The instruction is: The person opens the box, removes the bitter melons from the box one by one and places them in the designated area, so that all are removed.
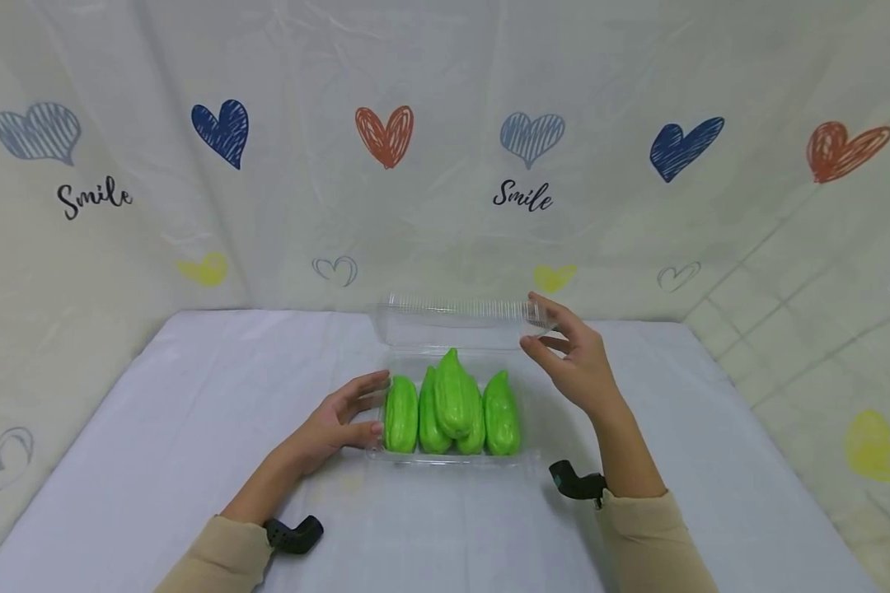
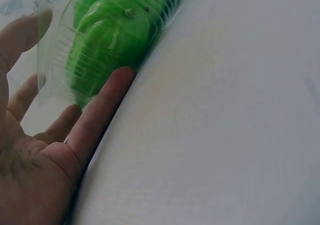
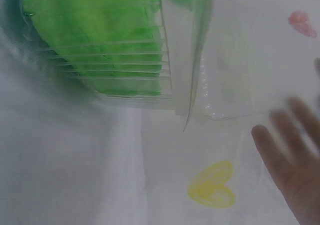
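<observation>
Green vegetables (image 1: 452, 408) lie side by side in a clear plastic box (image 1: 452, 458) at the middle of the white tablecloth (image 1: 156, 412), and the box lid (image 1: 452, 321) stands open at 12 o'clock behind them. At 9 o'clock of the box the left hand (image 1: 337, 424) rests on the cloth with straight, relaxed fingers touching the box wall, gripping nothing. At 2 o'clock the right hand (image 1: 571, 362) is loosely open, its fingertips at the right corner of the lid; I cannot tell if they pinch it.
</observation>
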Action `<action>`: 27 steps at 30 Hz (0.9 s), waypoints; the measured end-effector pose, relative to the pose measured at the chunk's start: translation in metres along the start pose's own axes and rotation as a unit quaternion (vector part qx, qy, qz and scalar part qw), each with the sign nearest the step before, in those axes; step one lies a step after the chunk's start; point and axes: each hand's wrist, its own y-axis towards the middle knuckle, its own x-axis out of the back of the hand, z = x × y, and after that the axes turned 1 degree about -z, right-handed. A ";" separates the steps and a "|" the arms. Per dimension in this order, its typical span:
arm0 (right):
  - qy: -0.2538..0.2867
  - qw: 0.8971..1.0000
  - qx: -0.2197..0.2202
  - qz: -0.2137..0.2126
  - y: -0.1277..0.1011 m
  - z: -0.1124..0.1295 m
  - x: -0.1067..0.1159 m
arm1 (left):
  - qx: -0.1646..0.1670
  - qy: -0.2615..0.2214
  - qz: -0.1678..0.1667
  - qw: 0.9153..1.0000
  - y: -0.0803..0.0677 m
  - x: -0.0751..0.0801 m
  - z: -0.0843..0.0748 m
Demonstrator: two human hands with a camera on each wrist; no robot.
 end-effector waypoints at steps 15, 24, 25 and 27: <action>0.010 1.000 0.009 0.001 -0.001 -0.007 -0.001 | -0.004 0.001 -0.005 1.000 0.000 -0.001 0.001; 0.013 1.000 0.018 0.002 -0.001 -0.011 -0.002 | -0.009 0.000 -0.002 1.000 0.000 0.000 0.003; 0.015 1.000 0.018 0.001 -0.001 -0.012 -0.002 | -0.008 0.000 -0.001 1.000 0.001 0.000 0.003; 0.023 1.000 0.017 0.000 -0.001 -0.014 -0.003 | -0.008 -0.003 0.000 1.000 0.001 0.000 0.003</action>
